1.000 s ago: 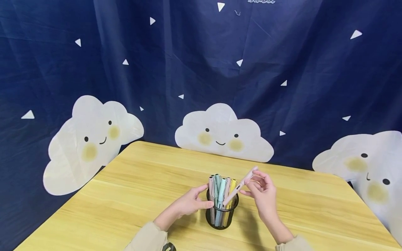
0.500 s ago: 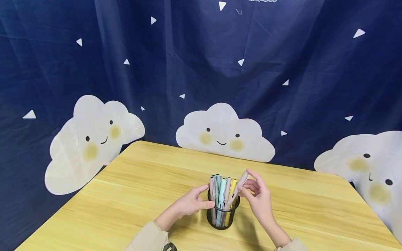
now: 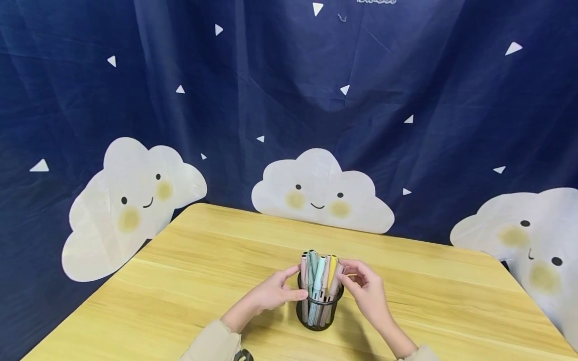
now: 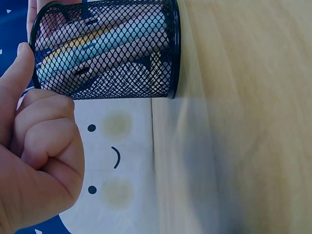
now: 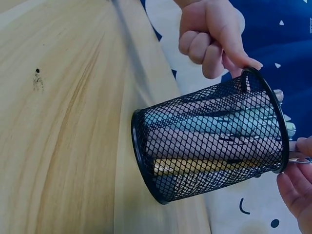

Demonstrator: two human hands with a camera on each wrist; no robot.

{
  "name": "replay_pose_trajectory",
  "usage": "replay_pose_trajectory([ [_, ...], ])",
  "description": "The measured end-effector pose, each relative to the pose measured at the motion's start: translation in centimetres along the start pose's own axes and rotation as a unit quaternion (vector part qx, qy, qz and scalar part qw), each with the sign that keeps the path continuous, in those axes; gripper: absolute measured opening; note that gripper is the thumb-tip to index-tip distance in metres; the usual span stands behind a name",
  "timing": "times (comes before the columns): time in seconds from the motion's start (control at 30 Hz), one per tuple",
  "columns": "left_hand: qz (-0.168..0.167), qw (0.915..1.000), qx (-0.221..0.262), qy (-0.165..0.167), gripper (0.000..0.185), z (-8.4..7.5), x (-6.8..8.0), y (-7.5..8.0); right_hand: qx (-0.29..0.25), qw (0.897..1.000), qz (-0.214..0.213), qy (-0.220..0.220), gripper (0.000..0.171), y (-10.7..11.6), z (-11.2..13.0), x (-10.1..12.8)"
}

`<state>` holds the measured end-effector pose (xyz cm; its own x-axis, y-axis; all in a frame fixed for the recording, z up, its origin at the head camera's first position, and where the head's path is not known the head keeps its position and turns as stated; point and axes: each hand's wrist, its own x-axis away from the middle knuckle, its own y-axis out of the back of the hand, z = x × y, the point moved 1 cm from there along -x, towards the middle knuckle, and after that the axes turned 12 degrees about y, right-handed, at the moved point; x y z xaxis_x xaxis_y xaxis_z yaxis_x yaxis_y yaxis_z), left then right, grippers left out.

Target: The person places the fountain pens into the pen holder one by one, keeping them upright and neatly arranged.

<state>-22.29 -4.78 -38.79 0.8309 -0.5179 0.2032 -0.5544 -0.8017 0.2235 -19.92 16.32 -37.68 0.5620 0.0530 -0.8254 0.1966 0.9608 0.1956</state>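
Many pens (image 3: 318, 273) stand in my black mesh cup (image 3: 317, 311) mid-table (image 3: 180, 281); my left hand (image 3: 271, 293) pinches its rim, my right hand (image 3: 367, 291) pinches a pink pen (image 3: 336, 283). Left wrist: fingers (image 4: 41, 141) curled beside the cup (image 4: 107, 48). Right wrist: pens (image 5: 214, 146) fill the cup (image 5: 146, 161).

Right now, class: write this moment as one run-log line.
left hand: grips mesh pen cup rim | right hand: pinches pink pen standing in cup | cup: upright on wooden table, holds several pens
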Motion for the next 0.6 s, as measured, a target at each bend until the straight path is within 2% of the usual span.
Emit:
replay_pose_trajectory([
  [0.2, -0.012, 0.9998, -0.014, -0.006, 0.078, 0.1, 0.0, 0.3, 0.001, 1.0, 0.006, 0.001, 0.025, 0.0, 0.3, -0.1],
  [0.47, -0.02, 0.9988, -0.036, -0.028, 0.077, 0.4, -0.1, 0.3, 0.044, 0.997, 0.014, -0.055, 0.024, 0.6, 0.6, 0.2],
  [0.6, -0.031, 0.9974, -0.046, -0.047, 0.077, 0.4, -0.3, 0.4, 0.071, 0.995, 0.024, -0.062, 0.024, 1.2, 0.7, 0.3],
])
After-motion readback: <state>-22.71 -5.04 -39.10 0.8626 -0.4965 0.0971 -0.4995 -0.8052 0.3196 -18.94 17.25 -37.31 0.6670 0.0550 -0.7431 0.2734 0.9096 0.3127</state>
